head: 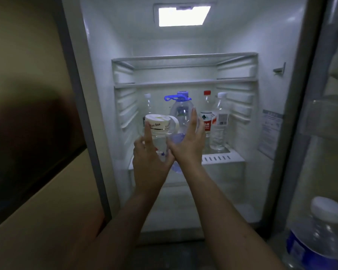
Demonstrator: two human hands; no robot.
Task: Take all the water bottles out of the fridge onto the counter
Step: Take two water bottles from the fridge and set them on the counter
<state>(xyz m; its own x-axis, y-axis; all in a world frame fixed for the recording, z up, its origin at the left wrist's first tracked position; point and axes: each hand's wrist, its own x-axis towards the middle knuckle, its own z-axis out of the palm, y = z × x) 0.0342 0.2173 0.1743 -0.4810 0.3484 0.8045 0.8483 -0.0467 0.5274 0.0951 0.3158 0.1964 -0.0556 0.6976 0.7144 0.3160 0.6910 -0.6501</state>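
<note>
From the head camera I saw the fridge [281, 133] open in the middle of the frame, with both hands reaching for the big jug [180, 112] among four other bottles on the shelf [222, 157] at centre. The left hand [150, 154] and right hand [189, 145] had their fingers straight and spread wide, holding nothing. I judged the removal barely begun, one more bottle [318, 236] waiting lower right; next I needed both palms closed round the jug.
</note>
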